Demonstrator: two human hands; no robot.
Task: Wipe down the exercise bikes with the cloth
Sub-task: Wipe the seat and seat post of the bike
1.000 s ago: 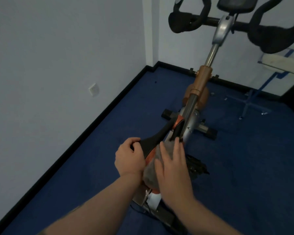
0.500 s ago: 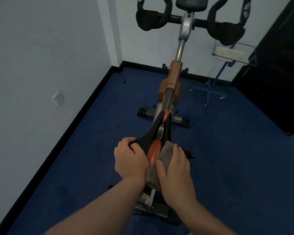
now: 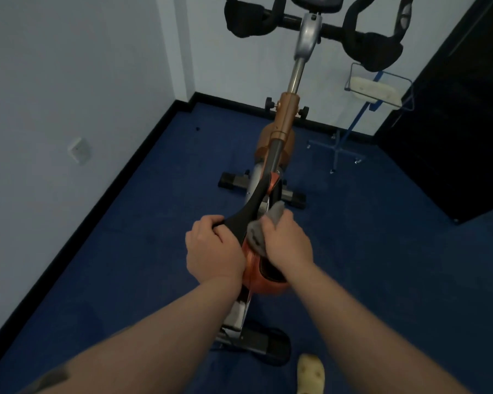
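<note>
Standing behind the exercise bike (image 3: 282, 132), the person has both hands on its saddle (image 3: 244, 223). Left hand (image 3: 211, 248): fingers curled over the saddle's left edge, gripping it, thumb tucked underneath. Right hand (image 3: 286, 243): fingers closed round a grey cloth (image 3: 258, 233), bunched and pressed against the saddle's right side; a tuft of cloth sticks out beyond the fingertips, toward the saddle's narrow nose. Orange rear of the saddle shows between the two wrists. Handlebars (image 3: 313, 24) lie well beyond the fingers, near the far wall. Blue stand (image 3: 350, 129) carrying a wire basket sits past the right hand, beside a dark cabinet (image 3: 453, 137). Blue carpet (image 3: 125, 265) underfoot.
</note>
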